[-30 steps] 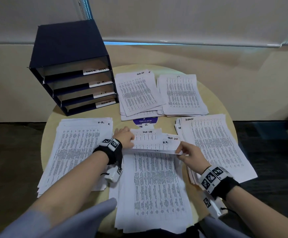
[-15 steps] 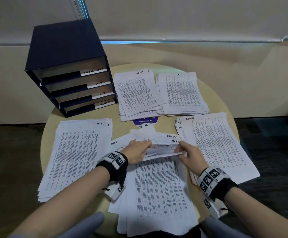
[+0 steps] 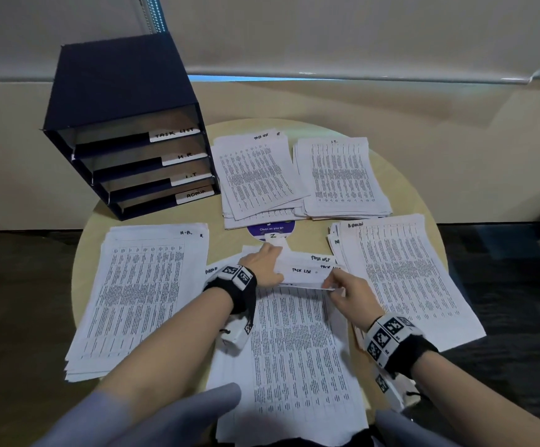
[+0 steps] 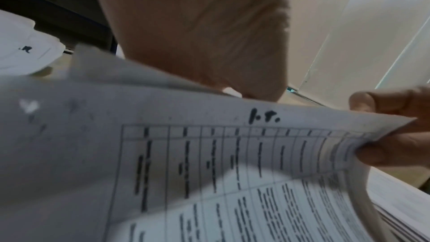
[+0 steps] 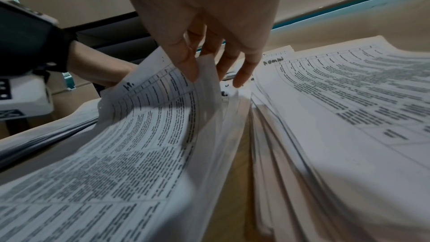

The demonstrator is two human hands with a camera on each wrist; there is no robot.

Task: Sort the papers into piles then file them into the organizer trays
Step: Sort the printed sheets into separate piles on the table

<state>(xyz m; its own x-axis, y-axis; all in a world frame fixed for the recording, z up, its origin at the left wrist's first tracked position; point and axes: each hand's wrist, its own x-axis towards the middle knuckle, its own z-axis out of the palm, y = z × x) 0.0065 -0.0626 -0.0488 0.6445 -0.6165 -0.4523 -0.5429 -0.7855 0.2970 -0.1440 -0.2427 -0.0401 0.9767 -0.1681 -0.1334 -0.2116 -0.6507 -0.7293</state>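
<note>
Right hand (image 3: 350, 296): thumb and fingers pinch the far right corner of a lifted white printed sheet (image 3: 297, 346), headed "I.T." in the left wrist view, bending its far edge up off the near centre unsorted stack of white printed papers (image 3: 294, 398).
Left hand (image 3: 262, 267): fingers lie fairly straight, pressing flat on the sheets at the far left of that stack, just beyond the raised edge; nothing is clasped.
Sorted piles: "H.R." pile of white sheets (image 3: 136, 295) at near left; "ADMIN" pile (image 3: 404, 279) at near right; "TASK LIST" pile (image 3: 255, 175) and "I.T." pile (image 3: 342, 175) at far centre.
Dark blue four-tray organizer (image 3: 123, 124): far left of the round pale wooden table (image 3: 407, 201), trays labelled TASK LIST, H.R., I.T., ADMIN from top down.
</note>
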